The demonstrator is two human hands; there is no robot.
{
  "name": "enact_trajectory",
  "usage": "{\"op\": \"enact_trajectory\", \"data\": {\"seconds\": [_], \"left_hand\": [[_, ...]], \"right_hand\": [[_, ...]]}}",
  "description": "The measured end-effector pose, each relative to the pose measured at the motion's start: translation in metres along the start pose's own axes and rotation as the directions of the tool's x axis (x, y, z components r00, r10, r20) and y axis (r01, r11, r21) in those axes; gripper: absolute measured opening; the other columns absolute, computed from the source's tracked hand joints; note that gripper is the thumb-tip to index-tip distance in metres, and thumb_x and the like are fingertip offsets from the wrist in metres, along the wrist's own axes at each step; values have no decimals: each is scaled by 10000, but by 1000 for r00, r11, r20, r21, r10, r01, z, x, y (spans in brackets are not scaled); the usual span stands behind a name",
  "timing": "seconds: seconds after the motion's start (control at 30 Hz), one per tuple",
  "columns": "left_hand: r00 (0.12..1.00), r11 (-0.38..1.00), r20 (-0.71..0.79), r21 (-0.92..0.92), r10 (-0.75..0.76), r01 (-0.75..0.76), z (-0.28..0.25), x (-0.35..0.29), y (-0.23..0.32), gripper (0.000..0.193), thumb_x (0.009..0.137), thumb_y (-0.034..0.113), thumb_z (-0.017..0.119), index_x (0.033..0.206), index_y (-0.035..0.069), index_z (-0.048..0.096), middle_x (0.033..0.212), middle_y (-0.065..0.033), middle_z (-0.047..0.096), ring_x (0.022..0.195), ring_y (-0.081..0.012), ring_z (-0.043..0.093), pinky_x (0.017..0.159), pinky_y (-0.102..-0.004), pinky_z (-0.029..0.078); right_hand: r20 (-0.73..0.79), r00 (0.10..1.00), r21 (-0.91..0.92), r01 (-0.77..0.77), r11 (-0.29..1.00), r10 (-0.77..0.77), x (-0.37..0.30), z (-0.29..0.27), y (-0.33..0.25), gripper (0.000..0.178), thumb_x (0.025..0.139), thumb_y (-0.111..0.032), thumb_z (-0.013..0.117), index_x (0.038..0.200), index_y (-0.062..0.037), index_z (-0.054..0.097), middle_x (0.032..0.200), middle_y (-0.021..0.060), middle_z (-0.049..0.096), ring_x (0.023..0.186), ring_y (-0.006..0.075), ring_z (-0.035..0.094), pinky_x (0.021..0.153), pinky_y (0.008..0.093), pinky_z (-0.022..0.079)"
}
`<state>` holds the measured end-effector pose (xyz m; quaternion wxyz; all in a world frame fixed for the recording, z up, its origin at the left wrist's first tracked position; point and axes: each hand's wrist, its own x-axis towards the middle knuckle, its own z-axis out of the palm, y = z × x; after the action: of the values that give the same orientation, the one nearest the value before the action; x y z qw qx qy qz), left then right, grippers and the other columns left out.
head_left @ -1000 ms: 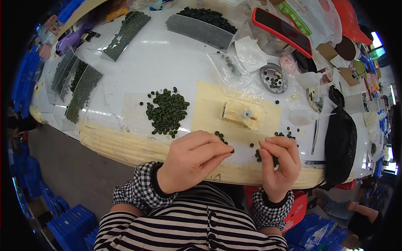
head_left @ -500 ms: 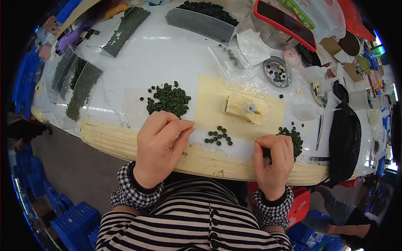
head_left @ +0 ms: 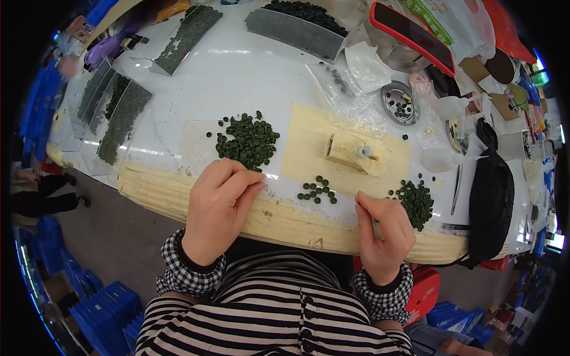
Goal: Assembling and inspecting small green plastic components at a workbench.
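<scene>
My left hand [head_left: 218, 207] is pinched, fingertips at the near edge of a heap of small dark green round pieces, like beads or buttons [head_left: 246, 142]. My right hand [head_left: 386, 231] is also closed in a pinch, just left of a smaller heap of the same pieces [head_left: 417, 204]. What either pinch holds, if anything, is too small or hidden to make out. Between the hands lies a loose cluster of several green pieces [head_left: 317, 191]. Beyond it stands a yellowish block [head_left: 350, 157] with a short pale tube [head_left: 364, 152] on top, touched by neither hand.
Clear trays of green pieces stand at the left [head_left: 126, 121] and back [head_left: 297, 29]. A red-cased phone [head_left: 412, 37] leans at the back right, near a round metal dish [head_left: 399, 104]. A black mesh pouch [head_left: 491, 196] and tweezers [head_left: 456, 190] lie right. Yellow padding [head_left: 279, 228] covers the front edge.
The view has shifted slightly. Both hands have moved a little left relative to the table; the right has drawn away from the right heap, showing more of it.
</scene>
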<state>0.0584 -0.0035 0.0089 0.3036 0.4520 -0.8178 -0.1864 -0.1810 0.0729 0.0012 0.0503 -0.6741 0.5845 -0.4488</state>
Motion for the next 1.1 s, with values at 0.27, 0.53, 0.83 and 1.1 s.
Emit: {"op": "enact_trajectory", "data": {"seconds": [0.27, 0.53, 0.83, 1.1], "left_hand": [[1000, 999, -18, 33, 25, -25, 1, 3, 0, 161, 758, -19, 724, 907, 9, 669, 807, -87, 562, 729, -248, 555, 621, -341, 454], [990, 985, -90, 143, 108, -94, 10, 20, 2, 151, 748, -30, 723, 882, 13, 668, 797, -83, 553, 744, -245, 544, 638, -343, 445], [984, 998, -169, 28, 63, -59, 14, 17, 5, 108, 780, -28, 702, 861, 12, 643, 840, -88, 624, 750, -247, 606, 640, -327, 498], [994, 822, -49, -558, 102, -112, 20, 16, 29, 197, 753, -104, 699, 916, 5, 711, 865, -108, 688, 760, -187, 667, 665, -262, 523]], "right_hand": [[8, 1000, 58, -11, 998, 11, -1, 1, -1, 254, 696, 110, 722, 924, -1, 717, 842, 120, 692, 738, 242, 656, 635, 301, 507], [26, 998, 41, -53, 998, 52, -2, -3, -3, 252, 677, 103, 720, 898, -18, 720, 832, 103, 678, 726, 229, 644, 625, 291, 498], [2, 989, 159, -146, 976, 148, -3, -1, -4, 177, 746, 109, 728, 900, 31, 689, 826, 133, 702, 733, 224, 679, 665, 268, 534], [204, 885, 573, -455, 682, 418, -6, 7, -10, 149, 790, 82, 716, 930, 48, 679, 879, 96, 704, 778, 135, 667, 723, 229, 516]]}}
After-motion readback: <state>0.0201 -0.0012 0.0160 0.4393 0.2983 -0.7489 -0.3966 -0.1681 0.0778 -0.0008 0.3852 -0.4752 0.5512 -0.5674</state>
